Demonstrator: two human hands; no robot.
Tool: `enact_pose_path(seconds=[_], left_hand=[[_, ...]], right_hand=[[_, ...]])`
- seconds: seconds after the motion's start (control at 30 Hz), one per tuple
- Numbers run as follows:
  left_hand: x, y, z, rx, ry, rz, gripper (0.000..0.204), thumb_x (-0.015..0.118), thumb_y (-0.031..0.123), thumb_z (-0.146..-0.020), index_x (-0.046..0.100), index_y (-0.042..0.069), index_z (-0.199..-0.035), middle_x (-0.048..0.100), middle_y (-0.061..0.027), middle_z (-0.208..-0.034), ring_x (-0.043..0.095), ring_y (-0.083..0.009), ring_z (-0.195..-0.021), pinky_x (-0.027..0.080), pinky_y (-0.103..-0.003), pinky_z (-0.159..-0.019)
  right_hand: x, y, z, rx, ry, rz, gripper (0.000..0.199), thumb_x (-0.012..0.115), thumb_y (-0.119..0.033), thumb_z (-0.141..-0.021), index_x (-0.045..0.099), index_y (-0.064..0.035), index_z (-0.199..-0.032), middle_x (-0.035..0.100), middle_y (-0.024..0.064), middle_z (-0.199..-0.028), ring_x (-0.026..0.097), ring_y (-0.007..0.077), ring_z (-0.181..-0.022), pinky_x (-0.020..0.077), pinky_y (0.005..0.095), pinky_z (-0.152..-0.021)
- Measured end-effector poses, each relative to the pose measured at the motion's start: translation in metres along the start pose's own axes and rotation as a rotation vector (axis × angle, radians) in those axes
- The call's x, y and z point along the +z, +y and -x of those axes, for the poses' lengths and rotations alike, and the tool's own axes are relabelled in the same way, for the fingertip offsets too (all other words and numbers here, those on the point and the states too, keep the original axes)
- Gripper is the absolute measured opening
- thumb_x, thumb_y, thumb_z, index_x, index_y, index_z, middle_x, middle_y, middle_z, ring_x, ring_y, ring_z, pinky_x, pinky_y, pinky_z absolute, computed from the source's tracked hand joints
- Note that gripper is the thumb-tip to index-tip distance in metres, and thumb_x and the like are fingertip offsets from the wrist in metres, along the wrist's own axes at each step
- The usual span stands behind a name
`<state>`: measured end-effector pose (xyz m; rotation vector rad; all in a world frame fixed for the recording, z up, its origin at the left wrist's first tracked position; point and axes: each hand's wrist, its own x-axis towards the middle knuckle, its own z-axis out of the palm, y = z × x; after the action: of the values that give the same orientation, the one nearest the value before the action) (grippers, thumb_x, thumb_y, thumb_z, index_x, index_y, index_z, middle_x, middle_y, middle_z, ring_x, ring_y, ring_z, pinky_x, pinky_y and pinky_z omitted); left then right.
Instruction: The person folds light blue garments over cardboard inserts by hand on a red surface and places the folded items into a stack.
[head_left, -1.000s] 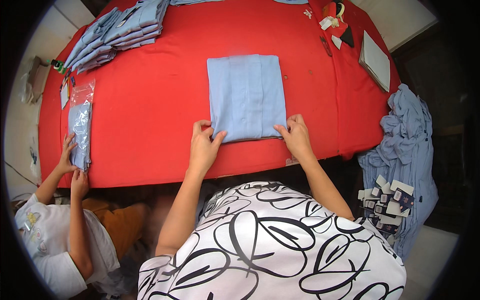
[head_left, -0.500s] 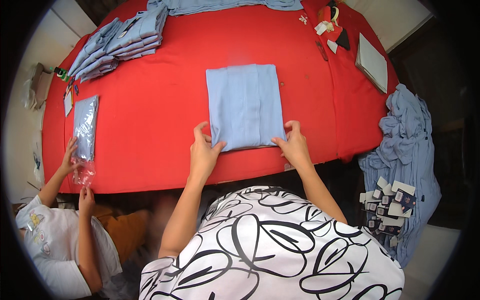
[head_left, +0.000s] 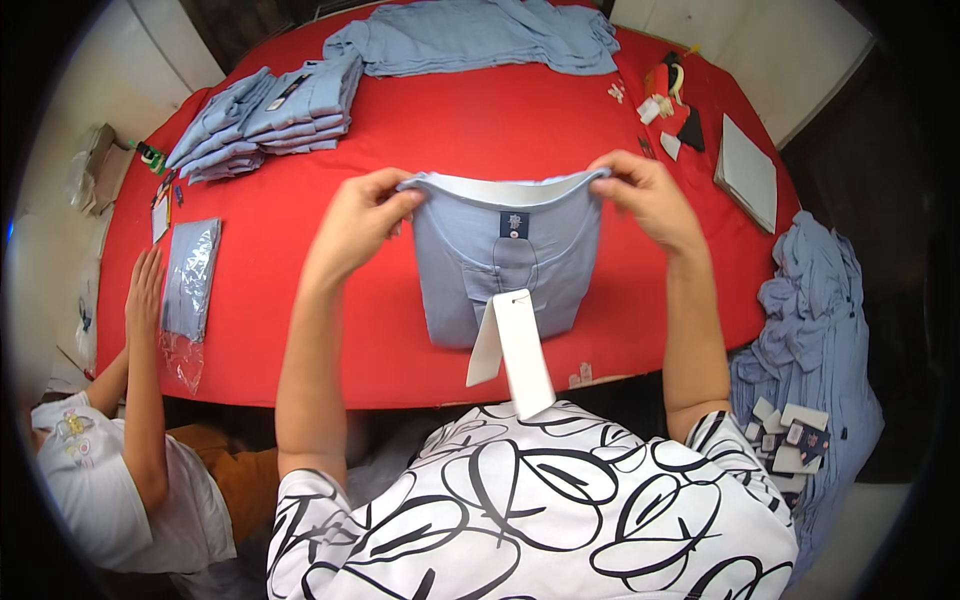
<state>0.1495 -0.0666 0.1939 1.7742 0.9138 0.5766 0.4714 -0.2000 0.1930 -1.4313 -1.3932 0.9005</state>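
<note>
Blue folded shirt [head_left: 505, 265] hangs between our hands, lifted off the red surface [head_left: 350, 160]; left hand [head_left: 365, 215] and right hand [head_left: 648, 195] each pinch a top corner, so the white tag [head_left: 512, 350] dangles below, visible.
</note>
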Motion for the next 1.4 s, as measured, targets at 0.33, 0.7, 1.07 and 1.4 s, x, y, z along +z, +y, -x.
enact_pose_path(seconds=[0.33, 0.7, 1.07, 1.4], left_hand=[[0.056, -0.188, -0.125, -0.186, 0.266, -0.025, 0.028, 0.064, 0.012, -0.09, 0.06, -0.002, -0.114, 0.065, -0.0121, -0.099, 0.063, -0.0181, -0.088, 0.051, -0.032, -0.08], [0.05, -0.116, -0.065, -0.031, 0.047, -0.141, 0.054, 0.066, -0.002, -0.08, 0.052, 0.006, -0.132, 0.053, -0.016, -0.126, 0.049, -0.0288, -0.124, 0.042, -0.037, -0.104], [-0.262, -0.023, -0.243, 0.053, 0.49, -0.85, 0.057, 0.059, 0.005, -0.082, 0.054, 0.008, -0.138, 0.041, -0.0222, -0.149, 0.042, -0.0368, -0.136, 0.033, -0.038, -0.114], [-0.288, -0.184, -0.409, -0.515, 0.441, -0.9, 0.108, 0.058, 0.08, -0.071, 0.04, 0.007, -0.149, 0.019, -0.0127, -0.162, 0.019, -0.0411, -0.147, 0.018, -0.05, -0.118]], right_hand=[[0.05, 0.159, -0.071, 0.177, 0.192, -0.263, 0.043, 0.063, -0.006, -0.091, 0.05, -0.0033, -0.131, 0.064, 0.007, -0.11, 0.06, 0.014, -0.097, 0.0477, 0.0288, -0.086], [0.038, 0.124, -0.047, 0.237, -0.178, -0.142, 0.076, 0.067, 0.01, -0.076, 0.041, -0.0012, -0.146, 0.037, 0.0129, -0.15, 0.044, 0.0255, -0.134, 0.0398, 0.035, -0.108], [0.143, -0.042, -0.376, 0.026, -0.21, -0.411, 0.07, 0.062, 0.007, -0.081, 0.039, 0.0005, -0.147, 0.055, 0.0223, -0.131, 0.06, 0.0271, -0.11, 0.0502, 0.0373, -0.091], [0.27, 0.096, -0.588, -0.128, -0.103, 0.108, 0.074, 0.063, 0.007, -0.079, 0.038, -0.0006, -0.148, 0.06, 0.0205, -0.12, 0.063, 0.0268, -0.095, 0.0549, 0.0376, -0.076]])
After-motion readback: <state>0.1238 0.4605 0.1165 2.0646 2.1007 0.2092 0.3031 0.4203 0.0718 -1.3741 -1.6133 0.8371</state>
